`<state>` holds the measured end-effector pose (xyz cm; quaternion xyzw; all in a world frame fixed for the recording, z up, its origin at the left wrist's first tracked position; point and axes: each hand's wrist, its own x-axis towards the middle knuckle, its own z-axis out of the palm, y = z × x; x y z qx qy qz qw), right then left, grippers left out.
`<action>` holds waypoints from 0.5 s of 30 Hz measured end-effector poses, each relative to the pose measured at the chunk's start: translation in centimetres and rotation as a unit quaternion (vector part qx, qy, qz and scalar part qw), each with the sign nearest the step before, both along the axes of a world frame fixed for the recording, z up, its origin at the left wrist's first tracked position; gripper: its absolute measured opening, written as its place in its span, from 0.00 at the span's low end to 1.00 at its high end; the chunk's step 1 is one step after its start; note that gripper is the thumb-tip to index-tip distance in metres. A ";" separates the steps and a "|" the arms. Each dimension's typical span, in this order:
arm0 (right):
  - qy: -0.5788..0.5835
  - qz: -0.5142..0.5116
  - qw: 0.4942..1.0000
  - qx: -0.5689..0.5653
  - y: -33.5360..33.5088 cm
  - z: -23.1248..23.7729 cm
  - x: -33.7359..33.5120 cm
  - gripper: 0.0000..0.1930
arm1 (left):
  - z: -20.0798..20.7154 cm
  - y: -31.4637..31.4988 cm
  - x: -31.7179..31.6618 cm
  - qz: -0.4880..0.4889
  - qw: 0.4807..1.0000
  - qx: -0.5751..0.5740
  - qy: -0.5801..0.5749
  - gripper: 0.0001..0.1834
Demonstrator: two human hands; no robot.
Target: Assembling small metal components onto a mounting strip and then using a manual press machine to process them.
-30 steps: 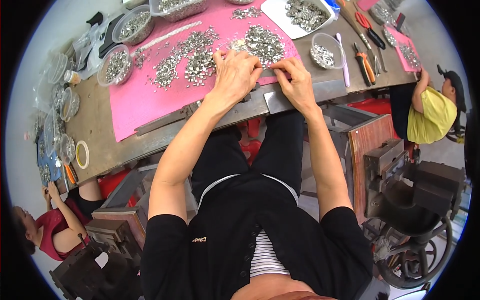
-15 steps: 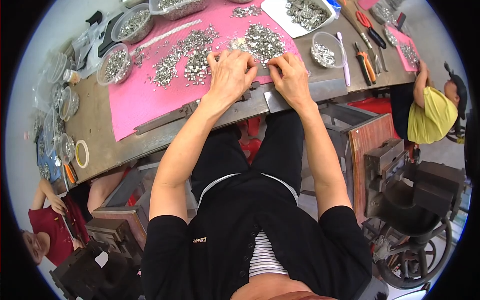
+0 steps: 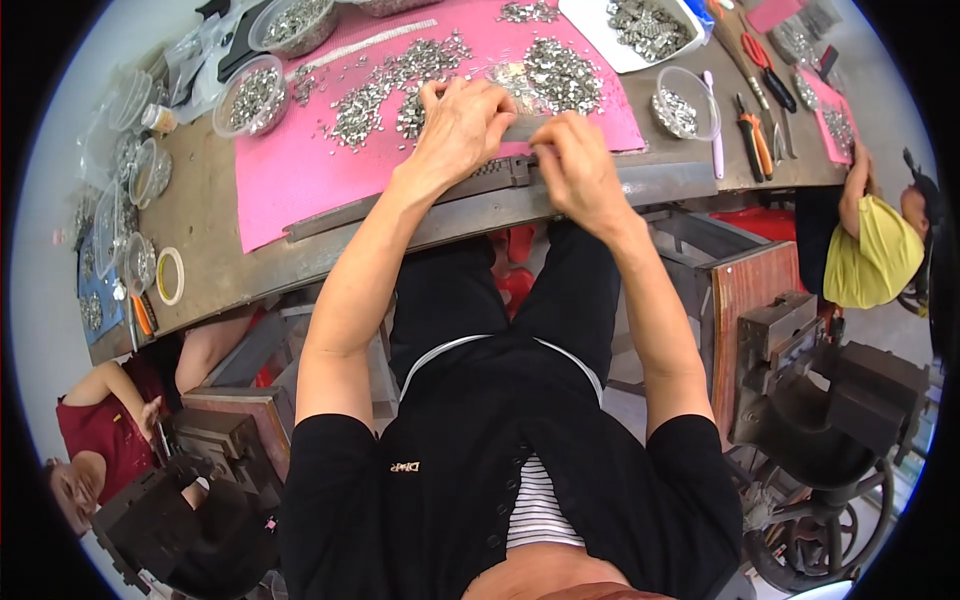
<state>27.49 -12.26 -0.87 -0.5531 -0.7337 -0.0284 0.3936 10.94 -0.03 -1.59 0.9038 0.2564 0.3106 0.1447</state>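
Note:
Both hands work at the near edge of a pink mat [image 3: 270, 190], over a long metal jig [image 3: 490, 172] with a row of small parts along it. My left hand [image 3: 462, 130] bends over the small silver metal pieces [image 3: 430, 62], fingers curled down and thumb close to the forefinger; whatever they pinch is hidden. Close by on the right, my right hand [image 3: 582, 172] has its fingers drawn together above the right end of the jig; anything in them is too small to make out. Another heap of silver pieces [image 3: 562, 78] lies just beyond my hands.
Clear tubs of metal pieces [image 3: 252, 98] stand at the left, and a white tray [image 3: 575, 12] at the far right. A round tub [image 3: 690, 72], pliers [image 3: 750, 140] and a tape roll [image 3: 170, 277] lie on the bench. Co-workers sit at both sides, beside heavy presses [image 3: 800, 390].
My right hand has come nearer to me and closer to my left hand, over the jig. More of the jig shows. The whole view has shifted slightly.

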 end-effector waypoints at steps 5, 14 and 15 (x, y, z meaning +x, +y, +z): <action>-0.032 0.057 0.998 0.013 0.0 -0.6 -2.8 0.10 | 0.2 -0.1 -1.2 -0.001 0.999 -0.019 0.032 0.07; -0.129 0.077 0.989 0.008 -0.1 -0.3 -2.4 0.08 | -0.2 -0.7 -1.6 0.015 0.999 0.030 0.008 0.04; -0.123 0.082 0.989 0.017 -0.1 -0.3 -2.4 0.09 | -0.2 -0.7 -1.7 0.017 0.999 0.041 0.010 0.04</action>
